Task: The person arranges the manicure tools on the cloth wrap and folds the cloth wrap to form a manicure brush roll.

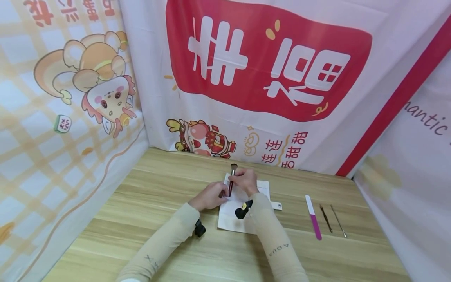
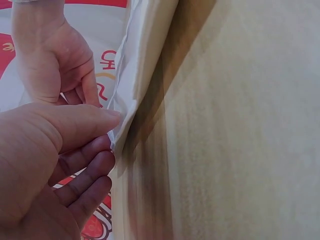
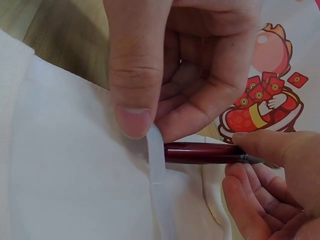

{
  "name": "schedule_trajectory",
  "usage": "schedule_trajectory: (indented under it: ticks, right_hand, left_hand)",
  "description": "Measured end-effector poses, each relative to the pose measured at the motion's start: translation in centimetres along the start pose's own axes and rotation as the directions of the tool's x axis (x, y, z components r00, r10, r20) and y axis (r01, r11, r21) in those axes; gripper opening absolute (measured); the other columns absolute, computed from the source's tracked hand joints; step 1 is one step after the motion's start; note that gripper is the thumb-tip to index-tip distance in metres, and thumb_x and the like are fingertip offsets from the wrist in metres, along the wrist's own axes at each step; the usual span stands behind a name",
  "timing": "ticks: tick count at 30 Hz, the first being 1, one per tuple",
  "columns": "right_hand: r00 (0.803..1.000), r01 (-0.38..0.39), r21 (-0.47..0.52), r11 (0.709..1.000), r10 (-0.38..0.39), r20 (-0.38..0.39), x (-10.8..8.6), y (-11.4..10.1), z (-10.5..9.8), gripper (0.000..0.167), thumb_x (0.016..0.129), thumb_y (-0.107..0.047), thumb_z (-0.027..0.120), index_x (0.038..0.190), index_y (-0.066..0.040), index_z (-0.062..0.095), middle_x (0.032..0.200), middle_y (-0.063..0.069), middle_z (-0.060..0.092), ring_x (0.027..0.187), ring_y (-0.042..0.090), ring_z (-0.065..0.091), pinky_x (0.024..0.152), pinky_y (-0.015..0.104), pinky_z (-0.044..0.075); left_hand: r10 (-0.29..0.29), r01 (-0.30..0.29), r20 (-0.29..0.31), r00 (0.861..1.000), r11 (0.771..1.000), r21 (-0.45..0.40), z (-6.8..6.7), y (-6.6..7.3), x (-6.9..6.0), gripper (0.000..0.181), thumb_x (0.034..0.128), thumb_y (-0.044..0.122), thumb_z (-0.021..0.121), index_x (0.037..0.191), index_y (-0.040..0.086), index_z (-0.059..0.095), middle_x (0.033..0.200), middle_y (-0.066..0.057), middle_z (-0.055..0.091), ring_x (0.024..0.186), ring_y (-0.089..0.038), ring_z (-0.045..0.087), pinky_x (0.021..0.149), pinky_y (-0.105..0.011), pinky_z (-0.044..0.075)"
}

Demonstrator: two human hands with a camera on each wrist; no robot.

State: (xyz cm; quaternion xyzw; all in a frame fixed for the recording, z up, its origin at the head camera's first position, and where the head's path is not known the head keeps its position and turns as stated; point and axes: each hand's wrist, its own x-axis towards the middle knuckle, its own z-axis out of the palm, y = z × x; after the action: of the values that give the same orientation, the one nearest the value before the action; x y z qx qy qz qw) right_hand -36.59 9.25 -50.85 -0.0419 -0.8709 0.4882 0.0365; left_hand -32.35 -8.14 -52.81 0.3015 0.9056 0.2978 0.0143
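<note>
A makeup brush with a dark red handle (image 3: 202, 153) and dark bristles (image 1: 234, 167) stands over a white cloth case (image 1: 234, 219). My right hand (image 1: 246, 181) pinches the brush near its ferrule, thumb on one side and fingers on the other (image 3: 270, 185). The left hand (image 1: 213, 195) pinches a white elastic band (image 3: 157, 175) on the case between thumb and forefinger. The tip of the handle sits at this band, hidden behind it and the left fingers. In the left wrist view the left hand (image 2: 45, 155) is at the case's edge (image 2: 132, 95).
Right of the case lie a white-and-magenta nail file (image 1: 313, 217), a brown slim tool (image 1: 325, 218) and a thin metal stick (image 1: 339, 221). The case's snap strap (image 1: 276, 205) extends rightward. Printed cloth curtains (image 1: 211, 102) enclose the wooden table (image 1: 169, 184) at the back and sides.
</note>
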Motion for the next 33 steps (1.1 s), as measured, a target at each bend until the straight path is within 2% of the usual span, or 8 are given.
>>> schedule_trajectory:
  ticks: [6, 16, 20, 27, 31, 33]
  right_hand:
    - [0.999, -0.003, -0.036, 0.999, 0.004, 0.035, -0.4, 0.3, 0.0, 0.019, 0.081, -0.016, 0.091, 0.081, -0.003, 0.077, 0.065, -0.003, 0.065, 0.066, 0.013, 0.055, 0.061, 0.023, 0.043]
    - [0.989, -0.115, -0.117, 0.986, 0.126, 0.084, -0.9, 0.7, -0.3, 0.020, 0.078, -0.019, 0.094, 0.074, -0.007, 0.078, 0.069, 0.002, 0.072, 0.065, 0.015, 0.059, 0.060, 0.025, 0.044]
    - [0.974, -0.165, -0.131, 0.978, 0.183, 0.137, -1.0, 0.7, -0.4, 0.019, 0.078, -0.019, 0.094, 0.079, -0.006, 0.080, 0.072, 0.005, 0.076, 0.065, 0.015, 0.064, 0.059, 0.024, 0.048]
    - [0.929, -0.234, -0.138, 0.962, 0.264, 0.261, -1.2, 0.6, -0.6, 0.021, 0.080, -0.018, 0.092, 0.085, -0.003, 0.079, 0.075, 0.008, 0.076, 0.063, 0.016, 0.070, 0.059, 0.024, 0.058]
    - [0.920, -0.236, -0.171, 0.957, 0.276, 0.277, -1.0, 0.5, -0.8, 0.023, 0.081, -0.022, 0.092, 0.083, -0.005, 0.078, 0.075, 0.007, 0.076, 0.062, 0.015, 0.071, 0.059, 0.023, 0.056]
    - [0.921, -0.230, -0.197, 0.953, 0.279, 0.271, -0.7, 0.5, -0.9, 0.023, 0.082, -0.025, 0.091, 0.081, -0.006, 0.078, 0.074, 0.007, 0.076, 0.060, 0.014, 0.070, 0.057, 0.021, 0.055]
  left_hand:
    - [-0.026, 0.026, 0.008, 1.000, 1.000, -0.009, 0.1, -0.2, 0.0, 0.007, 0.0935, 0.008, 0.077, 0.091, 0.011, 0.071, 0.091, 0.000, 0.067, 0.084, -0.013, 0.060, 0.078, -0.028, 0.051]
    - [-0.051, 0.051, 0.009, 0.999, 0.999, -0.014, 0.4, -0.3, 0.1, 0.009, 0.0942, 0.009, 0.077, 0.091, 0.012, 0.070, 0.092, 0.002, 0.065, 0.083, -0.010, 0.057, 0.077, -0.027, 0.051]
    - [-0.051, 0.052, 0.010, 0.999, 0.998, -0.020, 0.4, -0.2, 0.0, 0.006, 0.0941, 0.008, 0.076, 0.094, 0.010, 0.071, 0.096, -0.002, 0.068, 0.085, -0.012, 0.058, 0.077, -0.029, 0.052]
    - [-0.055, 0.055, 0.007, 0.998, 0.999, -0.003, 0.4, -0.2, -0.2, 0.005, 0.0932, 0.007, 0.077, 0.096, 0.008, 0.073, 0.098, -0.004, 0.070, 0.086, -0.012, 0.059, 0.080, -0.031, 0.053]
    - [-0.036, 0.036, -0.001, 0.999, 0.999, 0.017, 0.2, -0.1, -0.6, 0.009, 0.0913, 0.005, 0.078, 0.098, 0.008, 0.073, 0.099, -0.005, 0.071, 0.088, -0.012, 0.060, 0.082, -0.030, 0.054]
    - [-0.025, 0.025, 0.015, 1.000, 0.999, 0.026, -0.1, 0.2, -0.9, 0.010, 0.0911, 0.006, 0.079, 0.099, 0.008, 0.073, 0.100, -0.005, 0.071, 0.088, -0.012, 0.059, 0.082, -0.031, 0.053]
